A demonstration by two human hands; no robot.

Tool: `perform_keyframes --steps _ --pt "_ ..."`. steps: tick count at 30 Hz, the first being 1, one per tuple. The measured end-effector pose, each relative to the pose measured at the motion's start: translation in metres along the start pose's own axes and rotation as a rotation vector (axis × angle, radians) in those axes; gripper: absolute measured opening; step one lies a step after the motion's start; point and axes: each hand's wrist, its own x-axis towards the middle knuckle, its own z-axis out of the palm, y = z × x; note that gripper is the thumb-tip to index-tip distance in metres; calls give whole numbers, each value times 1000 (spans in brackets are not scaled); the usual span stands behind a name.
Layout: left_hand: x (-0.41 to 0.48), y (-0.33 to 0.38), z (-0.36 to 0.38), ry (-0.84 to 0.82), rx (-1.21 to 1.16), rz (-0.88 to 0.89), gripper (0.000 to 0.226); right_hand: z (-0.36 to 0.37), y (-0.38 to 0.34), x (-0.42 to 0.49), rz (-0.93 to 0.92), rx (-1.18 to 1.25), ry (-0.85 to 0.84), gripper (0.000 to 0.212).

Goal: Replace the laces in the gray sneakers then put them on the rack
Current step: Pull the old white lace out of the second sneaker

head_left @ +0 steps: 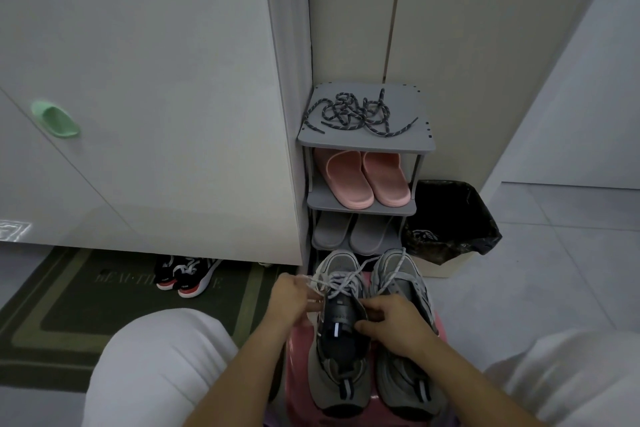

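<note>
Dark green rectangular doormat (86, 305) with pale border stripes: one line of pale capital lettering (117, 278) across its middle. It opens with "BE" and closes with "E". The letters between are blurred or covered by a pair of black-and-red sneakers (187, 276).

Gray mesh sneaker (325, 388), the left of two: small pale label on its dark tongue (341, 317), too small to read.

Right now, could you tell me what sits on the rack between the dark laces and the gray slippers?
The pair of pink slippers, shown in the head view.
</note>
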Motion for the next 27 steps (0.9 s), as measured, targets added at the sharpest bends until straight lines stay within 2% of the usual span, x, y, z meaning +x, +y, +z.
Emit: perform_keyframes --steps 2,5,9,10,13,15,16,19,23,25,27 --pt "-3 0 3 -41 -66 -2 31 0 0 0 -2 4 0 24" --pt "-1 -10 6 -60 157 91 32 0 0 2 -13 -29 1 23" --pt "2 -19 12 47 346 140 35 1 -1 2 -14 -65 6 24" --pt "2 -18 11 55 323 117 32 1 -1 1 -14 -59 5 24" --pt "-2 -7 6 100 -86 -12 25 -1 -1 0 -21 -39 6 22" --pt "-5 -7 5 127 -225 -29 27 -1 -2 0 -35 -41 14 21" --pt "-6 -8 6 111 -196 -10 26 -2 -2 0 -42 -50 18 20" --pt "-6 -16 13 36 108 94 24 -1 -3 0 -62 -74 31 17" --pt "-4 -21 13 100 269 121 33 -1 -5 -1 -69 -93 32 18" --pt "-3 -19 10 112 133 91 26 -2 -5 -2 -59 -71 27 20" --pt "-6 -13 6 157 -160 20 21 -2 -4 -3 -44 -57 26 22"
